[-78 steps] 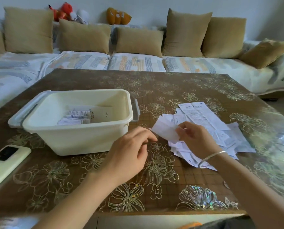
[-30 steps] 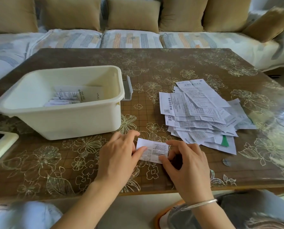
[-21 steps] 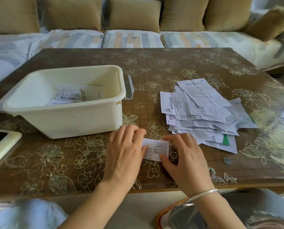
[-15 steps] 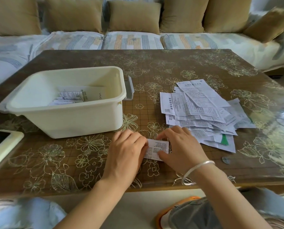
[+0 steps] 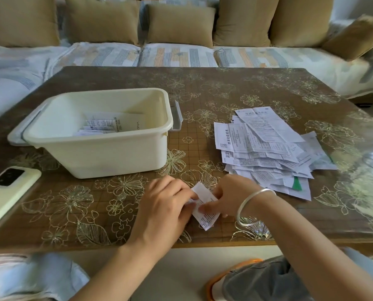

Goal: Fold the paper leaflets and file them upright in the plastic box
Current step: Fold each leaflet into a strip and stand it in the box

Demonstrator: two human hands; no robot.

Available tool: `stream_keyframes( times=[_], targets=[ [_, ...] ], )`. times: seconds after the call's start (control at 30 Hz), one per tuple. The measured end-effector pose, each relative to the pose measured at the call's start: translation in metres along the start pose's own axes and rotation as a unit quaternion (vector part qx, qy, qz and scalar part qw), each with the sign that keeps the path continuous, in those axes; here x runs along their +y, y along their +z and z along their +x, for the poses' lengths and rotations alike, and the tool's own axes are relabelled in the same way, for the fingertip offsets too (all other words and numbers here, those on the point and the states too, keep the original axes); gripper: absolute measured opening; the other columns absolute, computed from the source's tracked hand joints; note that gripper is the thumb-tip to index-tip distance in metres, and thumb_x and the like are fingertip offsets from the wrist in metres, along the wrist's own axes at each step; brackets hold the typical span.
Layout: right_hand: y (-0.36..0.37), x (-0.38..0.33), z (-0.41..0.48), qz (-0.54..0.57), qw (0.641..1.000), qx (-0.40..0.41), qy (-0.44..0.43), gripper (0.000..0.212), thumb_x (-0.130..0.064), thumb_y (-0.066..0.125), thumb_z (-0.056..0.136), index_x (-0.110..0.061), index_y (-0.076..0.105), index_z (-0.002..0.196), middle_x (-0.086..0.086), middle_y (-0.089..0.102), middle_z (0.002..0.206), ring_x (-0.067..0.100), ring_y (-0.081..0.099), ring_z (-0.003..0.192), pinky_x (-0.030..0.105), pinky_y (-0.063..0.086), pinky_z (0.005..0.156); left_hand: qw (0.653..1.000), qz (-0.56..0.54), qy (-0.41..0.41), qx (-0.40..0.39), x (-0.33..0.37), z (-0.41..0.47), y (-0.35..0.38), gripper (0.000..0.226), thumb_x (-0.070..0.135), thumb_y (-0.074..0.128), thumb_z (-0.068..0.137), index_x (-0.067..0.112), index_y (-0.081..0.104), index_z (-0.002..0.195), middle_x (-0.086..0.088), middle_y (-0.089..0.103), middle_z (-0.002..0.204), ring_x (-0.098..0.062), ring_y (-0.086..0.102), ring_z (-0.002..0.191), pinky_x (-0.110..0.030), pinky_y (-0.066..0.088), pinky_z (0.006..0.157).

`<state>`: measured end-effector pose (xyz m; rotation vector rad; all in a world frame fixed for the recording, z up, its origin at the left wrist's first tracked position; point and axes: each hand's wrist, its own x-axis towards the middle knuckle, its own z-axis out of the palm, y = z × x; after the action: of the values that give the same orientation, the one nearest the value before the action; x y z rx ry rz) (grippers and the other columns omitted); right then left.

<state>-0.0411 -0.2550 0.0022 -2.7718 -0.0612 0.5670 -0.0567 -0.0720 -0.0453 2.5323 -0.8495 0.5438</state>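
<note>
Folded leaflet [image 5: 205,205]: small white printed slip, tilted, lower centre of the frame, pinched between left hand [image 5: 161,205] and right hand [image 5: 233,194].
Leaflet pile [image 5: 265,148]: unfolded white printed sheets, overlapping flat, right of centre.
Plastic box [image 5: 107,153]: cream, rectangular, open-topped, left of centre.
Filed leaflets [image 5: 98,127]: a few folded slips leaning inside the box.

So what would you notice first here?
The left hand and right hand pinch a small folded white paper leaflet near the front edge of the brown flowered table. Behind sit a cream plastic box, left, and a messy pile of printed leaflets, right.
</note>
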Motion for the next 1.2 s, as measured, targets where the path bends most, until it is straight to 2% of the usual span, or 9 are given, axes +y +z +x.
stream_keyframes(
  times=[0.13, 0.23, 0.43, 0.6, 0.73, 0.87, 0.93, 1.0, 1.2],
  targets=[
    [0.011, 0.006, -0.008, 0.114, 0.992, 0.057, 0.026, 0.042, -0.059, 0.064, 0.079, -0.021, 0.068, 0.06, -0.01, 0.061, 0.045, -0.004, 0.048, 0.037, 0.017, 0.034, 0.048, 0.998, -0.056, 0.004, -0.03, 0.004, -0.015, -0.001, 0.031, 0.014, 0.062, 0.085, 0.022, 0.065, 0.115, 0.012, 0.063, 0.107, -0.008, 0.056, 0.101, -0.027, 0.044, 0.09],
    [0.008, 0.003, -0.013, 0.166, 0.985, 0.024, 0.052, 0.045, -0.055, 0.062, 0.083, -0.02, 0.065, 0.055, -0.011, 0.055, 0.039, 0.0, 0.041, 0.032, 0.015, 0.032, 0.046, 0.995, -0.085, -0.029, -0.045, 0.001, -0.015, -0.004, 0.041, 0.021, 0.063, 0.083, 0.023, 0.059, 0.124, 0.013, 0.062, 0.115, -0.005, 0.054, 0.107, -0.022, 0.041, 0.095],
    [0.008, -0.001, -0.02, 0.247, 0.966, -0.012, 0.072, 0.056, -0.059, 0.061, 0.081, -0.016, 0.056, 0.046, -0.001, 0.048, 0.043, 0.01, 0.034, 0.033, 0.018, 0.03, 0.042, 0.998, -0.03, 0.028, -0.043, -0.006, -0.006, -0.01, 0.029, 0.039, 0.061, 0.08, 0.027, 0.07, 0.105, 0.016, 0.068, 0.1, -0.009, 0.061, 0.094, -0.032, 0.049, 0.08],
    [0.01, 0.0, -0.024, 0.308, 0.946, -0.017, 0.103, 0.052, -0.054, 0.059, 0.086, -0.013, 0.061, 0.055, 0.003, 0.052, 0.05, 0.01, 0.033, 0.034, 0.018, 0.029, 0.041, 0.998, -0.025, 0.041, -0.031, -0.006, -0.007, -0.01, 0.03, 0.043, 0.064, 0.079, 0.028, 0.071, 0.103, 0.017, 0.067, 0.101, -0.009, 0.059, 0.094, -0.034, 0.047, 0.083],
    [0.003, 0.004, -0.03, 0.255, 0.964, -0.002, 0.077, 0.052, -0.056, 0.051, 0.089, -0.01, 0.069, 0.074, -0.003, 0.062, 0.051, 0.007, 0.044, 0.038, 0.017, 0.039, 0.048, 0.998, 0.017, 0.066, -0.016, -0.003, -0.003, -0.007, 0.038, 0.06, 0.066, 0.078, 0.024, 0.073, 0.087, 0.012, 0.069, 0.08, -0.013, 0.059, 0.073, -0.034, 0.046, 0.078],
    [-0.002, 0.018, -0.033, 0.162, 0.978, 0.128, 0.017, 0.035, -0.061, 0.054, 0.081, -0.029, 0.064, 0.092, -0.011, 0.069, 0.074, 0.001, 0.062, 0.065, 0.025, 0.054, 0.069, 0.993, 0.055, 0.107, 0.014, -0.001, 0.003, -0.003, 0.023, 0.036, 0.063, 0.088, 0.019, 0.072, 0.076, 0.006, 0.067, 0.07, -0.015, 0.055, 0.062, -0.032, 0.045, 0.077],
    [0.001, 0.021, -0.038, 0.149, 0.966, 0.203, -0.057, 0.036, -0.059, 0.062, 0.075, -0.035, 0.061, 0.102, -0.019, 0.06, 0.088, -0.003, 0.057, 0.075, 0.021, 0.05, 0.069, 0.993, 0.053, 0.105, 0.016, -0.002, 0.006, -0.001, 0.02, 0.029, 0.059, 0.089, 0.018, 0.071, 0.076, 0.005, 0.065, 0.072, -0.016, 0.056, 0.063, -0.033, 0.045, 0.076],
    [0.008, 0.023, -0.04, 0.108, 0.968, 0.189, -0.125, 0.043, -0.062, 0.062, 0.071, -0.042, 0.056, 0.108, -0.025, 0.05, 0.093, -0.006, 0.051, 0.076, 0.013, 0.041, 0.064, 0.996, 0.034, 0.086, 0.02, -0.002, 0.006, 0.002, 0.019, 0.029, 0.06, 0.089, 0.018, 0.07, 0.076, 0.006, 0.062, 0.073, -0.016, 0.055, 0.064, -0.032, 0.043, 0.077],
    [0.028, 0.025, -0.02, 0.086, 0.961, 0.235, -0.12, 0.032, -0.033, 0.066, 0.085, -0.031, 0.059, 0.116, -0.028, 0.049, 0.09, -0.004, 0.046, 0.079, 0.011, 0.038, 0.068, 0.998, -0.044, -0.047, 0.023, 0.004, 0.008, 0.008, 0.01, 0.027, 0.071, 0.083, 0.019, 0.067, 0.077, 0.011, 0.055, 0.073, -0.009, 0.045, 0.059, -0.023, 0.038, 0.062]
  ],
)
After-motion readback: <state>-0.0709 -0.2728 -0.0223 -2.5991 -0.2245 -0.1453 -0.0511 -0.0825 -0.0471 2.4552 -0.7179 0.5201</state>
